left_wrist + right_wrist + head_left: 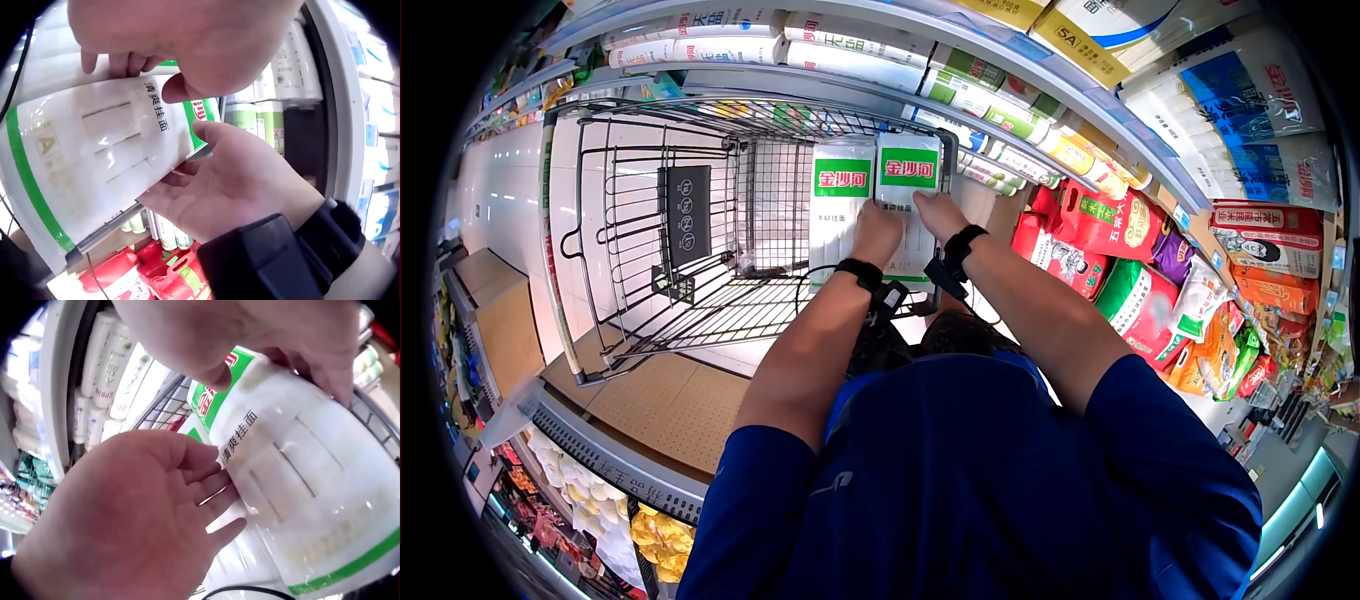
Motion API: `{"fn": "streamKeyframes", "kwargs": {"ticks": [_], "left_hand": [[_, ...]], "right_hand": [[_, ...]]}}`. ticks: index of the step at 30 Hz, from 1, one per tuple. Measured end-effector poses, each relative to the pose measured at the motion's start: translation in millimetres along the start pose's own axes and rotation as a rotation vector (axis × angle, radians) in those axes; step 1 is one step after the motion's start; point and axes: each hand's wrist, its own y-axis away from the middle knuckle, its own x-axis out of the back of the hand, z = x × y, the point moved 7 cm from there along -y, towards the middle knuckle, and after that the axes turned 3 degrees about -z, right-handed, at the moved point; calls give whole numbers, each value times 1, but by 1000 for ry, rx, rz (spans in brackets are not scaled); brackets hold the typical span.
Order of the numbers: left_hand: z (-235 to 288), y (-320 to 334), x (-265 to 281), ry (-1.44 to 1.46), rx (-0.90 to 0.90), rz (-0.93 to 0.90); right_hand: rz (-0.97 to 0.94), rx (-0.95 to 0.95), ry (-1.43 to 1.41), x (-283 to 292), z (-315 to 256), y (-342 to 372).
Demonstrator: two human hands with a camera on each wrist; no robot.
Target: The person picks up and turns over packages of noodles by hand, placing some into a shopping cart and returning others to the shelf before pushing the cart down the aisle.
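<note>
Two white plastic packs of dried noodles with green labels lie side by side in the shopping cart's near end. My left hand (880, 232) and right hand (940, 216) hold the right-hand noodle pack (908, 170) by its two sides, close to the green label. In the left wrist view the right hand (234, 181) has its thumb near the label and its fingers at the pack's side. The left hand (137, 500) reaches between the packs in the right wrist view, fingertips against the held one. The other noodle pack (840, 222) lies just left of it.
The wire shopping cart (625, 330) stands in front of me. Shelves with rolled noodle packs (855, 45) run along the far side. Red and green bags (1135, 300) are piled at right. A low perforated display shelf (660, 405) lies at the near left.
</note>
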Motion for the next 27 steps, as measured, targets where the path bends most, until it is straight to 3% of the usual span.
{"fn": "streamKeyframes", "kwargs": {"ticks": [3,6,8,12,15,18,19,21,23,25,26,27], "left_hand": [[-16,-9,-6,75,40,61],[-28,-27,-19,156,92,-67],[-44,-26,-31,503,191,-292],[27,50,19,618,160,-264],[45,75,36,671,131,-258],[97,111,53,858,48,-330],[106,113,58,807,-86,-408],[118,126,73,610,-186,-467],[170,170,94,571,-354,-378],[204,202,114,528,-521,-302],[217,215,124,303,-422,-325],[236,230,133,373,-607,-287]], "right_hand": [[87,-49,7,-1,-7,18],[203,-64,84,17,-6,27],[161,33,81,14,-2,30],[-18,103,-110,25,-28,61],[-108,157,-150,48,-95,125],[-180,324,-200,70,-116,148],[-162,358,-207,82,-131,162],[-184,531,-156,101,-170,204],[-90,637,-31,123,-204,252],[-20,880,25,138,-236,296],[43,1019,136,147,-259,325],[109,1143,255,156,-276,355]]}}
